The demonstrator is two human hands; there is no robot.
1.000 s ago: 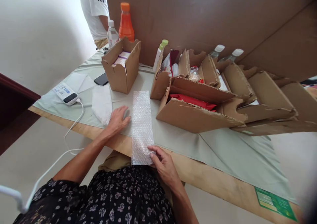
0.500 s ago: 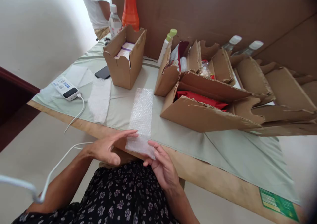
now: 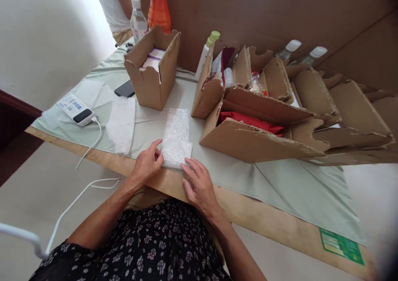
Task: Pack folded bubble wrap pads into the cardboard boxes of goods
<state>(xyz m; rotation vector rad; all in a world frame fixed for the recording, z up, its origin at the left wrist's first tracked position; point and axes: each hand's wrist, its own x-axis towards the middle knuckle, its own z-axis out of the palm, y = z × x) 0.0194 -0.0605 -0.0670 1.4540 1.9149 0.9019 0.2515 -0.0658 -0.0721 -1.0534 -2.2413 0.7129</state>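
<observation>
A strip of bubble wrap (image 3: 176, 136) lies on the green cloth near the table's front edge, its near end folded over onto itself. My left hand (image 3: 146, 164) presses the fold's left side with thumb and fingertips. My right hand (image 3: 198, 186) rests flat, fingers spread, touching the fold's near right corner. Neither hand lifts the wrap off the table.
An open cardboard box (image 3: 152, 69) stands behind the wrap, and a row of flapped boxes (image 3: 258, 136) with red contents stretches to the right. A white cloth piece (image 3: 121, 123), phone (image 3: 124, 88), charger block (image 3: 74, 110), bottles (image 3: 158, 7) and another person (image 3: 116, 3) are at the back left.
The wrap's near end, which hung over the table edge and was lifted by both hands, is now folded forward onto the strip and pressed down. Both hands moved up onto the table.
</observation>
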